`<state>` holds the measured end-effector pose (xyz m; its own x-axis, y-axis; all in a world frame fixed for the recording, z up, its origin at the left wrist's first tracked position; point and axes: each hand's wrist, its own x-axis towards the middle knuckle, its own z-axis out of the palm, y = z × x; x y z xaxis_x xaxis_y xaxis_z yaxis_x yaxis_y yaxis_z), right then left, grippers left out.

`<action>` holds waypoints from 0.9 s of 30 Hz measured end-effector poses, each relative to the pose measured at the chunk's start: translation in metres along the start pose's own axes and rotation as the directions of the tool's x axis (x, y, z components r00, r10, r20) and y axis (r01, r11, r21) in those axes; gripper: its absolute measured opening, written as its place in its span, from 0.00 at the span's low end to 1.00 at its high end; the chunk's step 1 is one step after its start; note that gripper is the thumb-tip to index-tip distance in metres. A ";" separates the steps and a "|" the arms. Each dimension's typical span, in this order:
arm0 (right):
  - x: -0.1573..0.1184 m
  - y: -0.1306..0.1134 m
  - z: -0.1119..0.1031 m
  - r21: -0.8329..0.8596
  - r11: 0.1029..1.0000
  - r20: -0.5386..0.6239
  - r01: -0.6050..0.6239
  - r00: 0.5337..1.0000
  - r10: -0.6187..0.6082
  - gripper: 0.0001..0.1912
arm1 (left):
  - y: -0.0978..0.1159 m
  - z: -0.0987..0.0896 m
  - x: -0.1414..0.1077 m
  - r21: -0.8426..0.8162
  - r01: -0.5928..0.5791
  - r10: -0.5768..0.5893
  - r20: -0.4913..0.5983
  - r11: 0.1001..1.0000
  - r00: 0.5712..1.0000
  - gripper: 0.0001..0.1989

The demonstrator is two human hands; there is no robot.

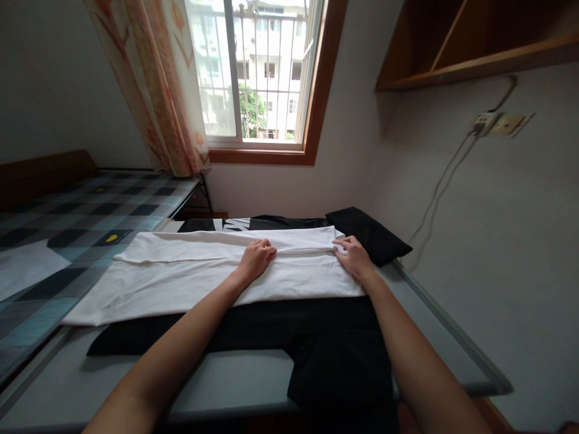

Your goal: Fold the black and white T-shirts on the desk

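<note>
A white garment lies lengthwise across the table, folded into a long strip with a seam or fold line along its middle. Beneath it is a black garment, whose sleeve hangs over the near edge and whose other sleeve sticks out at the back right. My left hand rests on the white cloth near its middle, fingers curled together on the fold; whether cloth is pinched there is hard to see. At the right end of the white cloth, my right hand holds its edge between thumb and fingers.
The pale table has a raised grey rim on the right. Left of it stands a bed with a checked cover and a paper sheet. A curtained window is behind. A wall shelf and a socket with cables are at right.
</note>
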<state>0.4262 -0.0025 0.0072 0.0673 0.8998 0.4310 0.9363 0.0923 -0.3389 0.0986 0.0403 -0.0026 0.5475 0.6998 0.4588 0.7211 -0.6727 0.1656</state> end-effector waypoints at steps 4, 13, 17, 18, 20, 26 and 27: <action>-0.003 -0.010 0.007 -0.181 0.983 0.068 0.026 0.998 -0.013 0.13 | 0.001 -0.001 0.001 0.017 -0.017 0.017 0.001 1.000 1.000 0.09; -0.004 -0.016 -0.008 -0.267 0.963 0.086 0.035 0.996 -0.012 0.09 | -0.002 -0.015 0.004 -0.033 -0.105 0.107 0.062 0.994 0.992 0.11; -0.007 -0.017 -0.005 -0.282 0.958 0.119 0.045 0.993 -0.012 0.10 | -0.004 -0.018 0.005 -0.027 -0.094 0.097 0.110 0.995 0.989 0.10; -0.007 -0.017 -0.005 -0.281 0.958 0.121 0.058 0.992 -0.025 0.10 | -0.004 -0.019 0.005 -0.019 -0.088 0.090 0.120 0.996 0.989 0.10; -0.006 -0.017 -0.005 -0.272 0.959 0.126 0.085 0.991 -0.052 0.11 | -0.002 -0.021 0.006 -0.008 -0.082 0.082 0.138 0.997 0.987 0.10; -0.005 -0.012 -0.004 -0.300 0.949 0.125 0.095 0.990 -0.059 0.11 | -0.002 -0.031 -0.002 0.000 -0.064 0.063 0.151 0.998 0.987 0.09; -0.005 -0.011 -0.003 -0.304 0.948 0.128 0.090 0.990 -0.053 0.11 | -0.006 -0.035 -0.006 0.010 -0.061 0.059 0.145 0.998 0.988 0.10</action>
<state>0.4162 -0.0089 0.0117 -0.0272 0.9408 0.3377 0.9988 0.0391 -0.0285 0.0766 0.0318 0.0239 0.6449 0.6866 0.3358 0.6906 -0.7117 0.1288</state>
